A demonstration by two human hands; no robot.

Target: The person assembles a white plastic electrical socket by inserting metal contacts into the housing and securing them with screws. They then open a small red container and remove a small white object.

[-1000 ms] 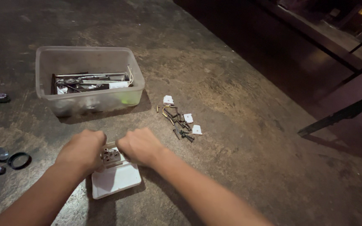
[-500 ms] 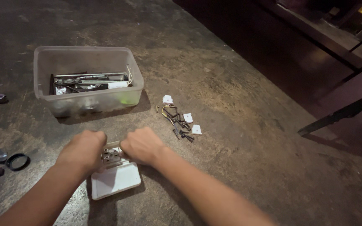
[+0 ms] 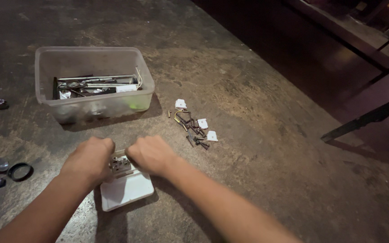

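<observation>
A white square plate (image 3: 127,191) with a small metal terminal block (image 3: 119,164) on top lies on the dark stone floor. My left hand (image 3: 88,159) grips the block's left side with closed fingers. My right hand (image 3: 151,154) is closed on its right side. Both fists press together over the part and hide most of it.
A clear plastic tub (image 3: 93,83) with metal tools stands just beyond my hands. A scatter of screws and small white clips (image 3: 194,126) lies to the right. A black ring (image 3: 20,171) and small parts sit at the left edge. A dark metal leg (image 3: 365,117) crosses the right.
Both hands stay on the block and plate; they shift only slightly. The view has drifted a little, nothing else has moved.
</observation>
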